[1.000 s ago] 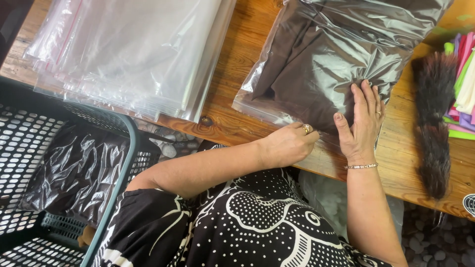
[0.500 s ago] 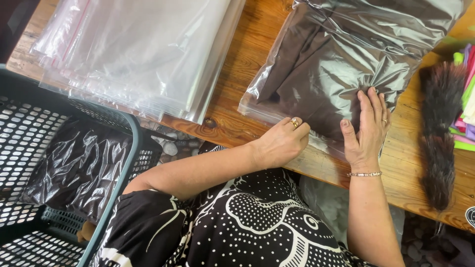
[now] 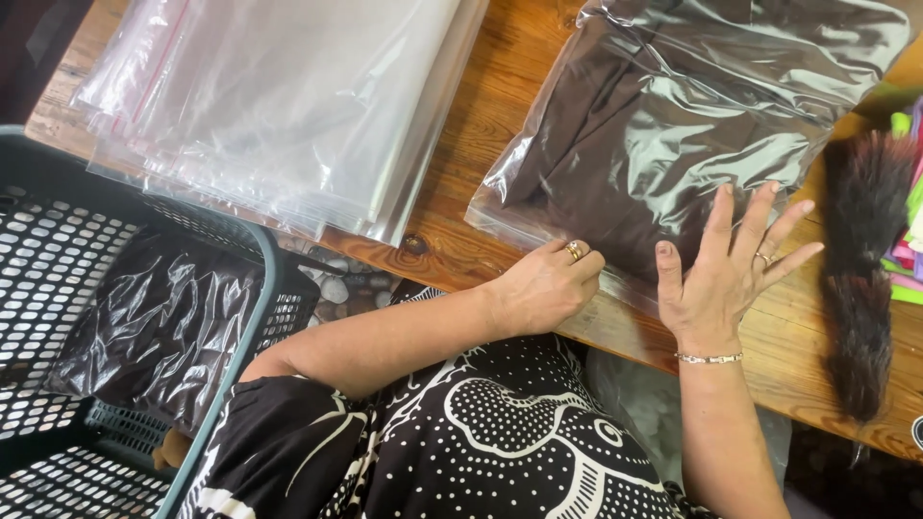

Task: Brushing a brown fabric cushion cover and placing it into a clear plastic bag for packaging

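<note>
A clear zip bag holding a dark brown garment [image 3: 673,125] lies on the wooden table [image 3: 481,173]. My left hand [image 3: 548,286], with a ring, pinches the bag's near sealed edge, fingers curled on it. My right hand [image 3: 726,269], wearing a bracelet and a ring, lies flat with fingers spread on the bag's near right corner.
A stack of empty clear zip bags [image 3: 279,106] lies on the table's left part. A teal plastic basket [image 3: 106,317] at lower left holds another bagged dark garment [image 3: 159,327]. A dark furry tail-like piece [image 3: 860,279] and bright paper sheets [image 3: 909,221] are at the right edge.
My left hand slid right along the bag's near edge toward the right hand. My right hand eased back down the bag and spread its fingers.
</note>
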